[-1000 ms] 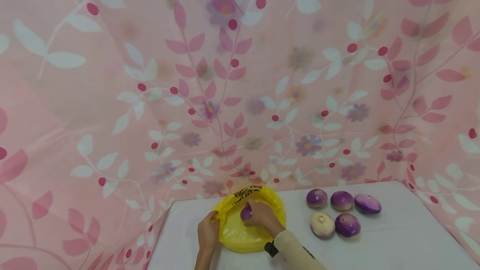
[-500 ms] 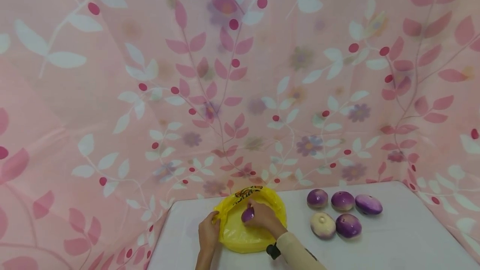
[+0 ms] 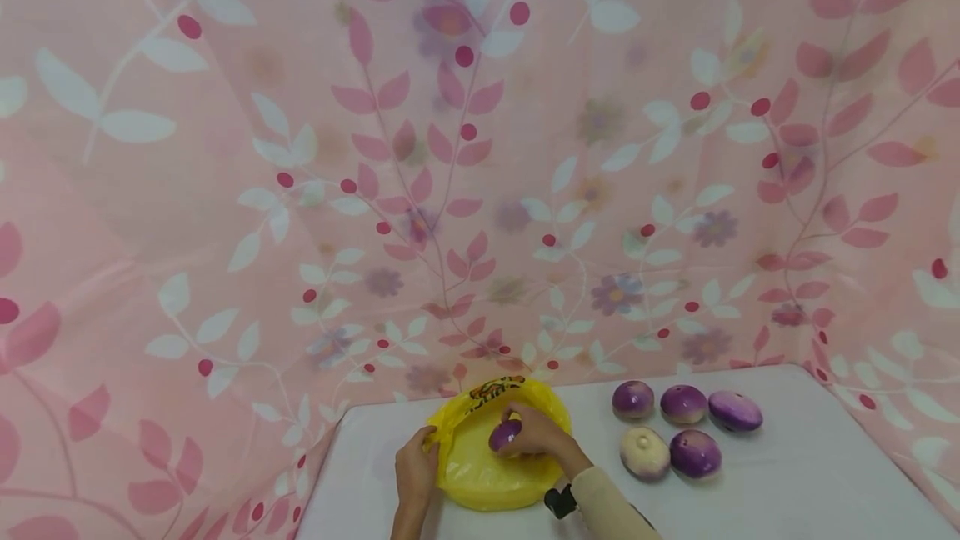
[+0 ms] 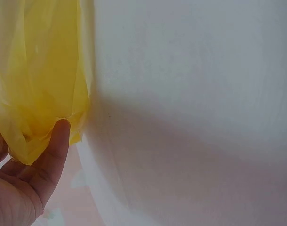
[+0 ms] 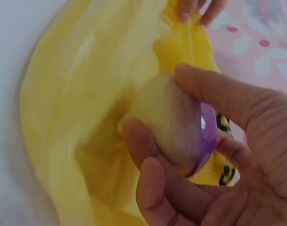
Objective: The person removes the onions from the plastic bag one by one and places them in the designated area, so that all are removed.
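A purple and cream turnip is held by my right hand, thumb on one side and fingers on the other. It hangs over the open mouth of a yellow plastic bag with dark printing on its far side. The pale end with a small knob faces the bag in the right wrist view. My left hand pinches the bag's left rim, and the left wrist view shows its thumb and fingers gripping the yellow film.
Several more turnips lie right of the bag: purple ones in a back row, with a cream-side-up turnip and a purple turnip in front. A white-covered table bears everything. Behind it hangs a pink floral cloth.
My right hand has drawn back slightly to the right with the turnip, and more of the turnip's purple side shows. My left hand keeps its grip on the bag rim.
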The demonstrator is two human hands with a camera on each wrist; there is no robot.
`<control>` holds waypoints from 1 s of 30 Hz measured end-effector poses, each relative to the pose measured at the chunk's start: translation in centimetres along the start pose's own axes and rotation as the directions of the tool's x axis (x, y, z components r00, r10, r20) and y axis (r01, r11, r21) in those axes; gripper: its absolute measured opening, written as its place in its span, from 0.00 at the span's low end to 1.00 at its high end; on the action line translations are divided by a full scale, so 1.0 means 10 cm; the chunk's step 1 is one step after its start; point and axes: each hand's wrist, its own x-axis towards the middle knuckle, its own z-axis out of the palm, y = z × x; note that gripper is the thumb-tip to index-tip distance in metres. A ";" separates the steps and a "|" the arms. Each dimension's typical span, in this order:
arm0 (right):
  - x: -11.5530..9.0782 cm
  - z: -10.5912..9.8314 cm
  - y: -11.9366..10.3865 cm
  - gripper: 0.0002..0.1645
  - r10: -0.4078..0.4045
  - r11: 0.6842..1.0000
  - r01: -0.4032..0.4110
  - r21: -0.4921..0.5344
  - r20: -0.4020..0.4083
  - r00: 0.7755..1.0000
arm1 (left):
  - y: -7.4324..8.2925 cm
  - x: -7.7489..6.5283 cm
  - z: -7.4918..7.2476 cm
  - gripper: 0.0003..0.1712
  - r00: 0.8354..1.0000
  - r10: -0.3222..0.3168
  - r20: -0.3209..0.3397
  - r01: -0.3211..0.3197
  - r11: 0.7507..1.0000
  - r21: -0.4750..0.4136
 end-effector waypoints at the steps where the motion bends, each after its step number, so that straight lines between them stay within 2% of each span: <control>1: -0.01 -0.02 0.01 0.29 -0.001 1.000 0.001 0.001 0.010 1.000 | 0.00 0.00 0.00 0.14 1.000 0.000 0.001 0.000 1.000 -0.003; 9: -0.11 -0.26 0.11 0.30 -0.018 0.999 0.020 -0.027 0.061 0.998 | 0.03 -0.01 -0.01 0.14 0.999 -0.031 0.029 0.031 1.000 0.003; 20: -0.32 -0.67 0.11 0.34 -0.087 0.995 0.090 -0.032 0.067 0.994 | 0.05 0.00 0.00 0.14 0.999 -0.019 0.034 0.019 1.000 0.006; 30: -0.57 -1.02 0.19 0.32 -0.126 0.992 0.124 0.029 0.076 0.989 | 0.06 -0.01 -0.03 0.14 0.999 -0.015 0.038 0.015 1.000 0.015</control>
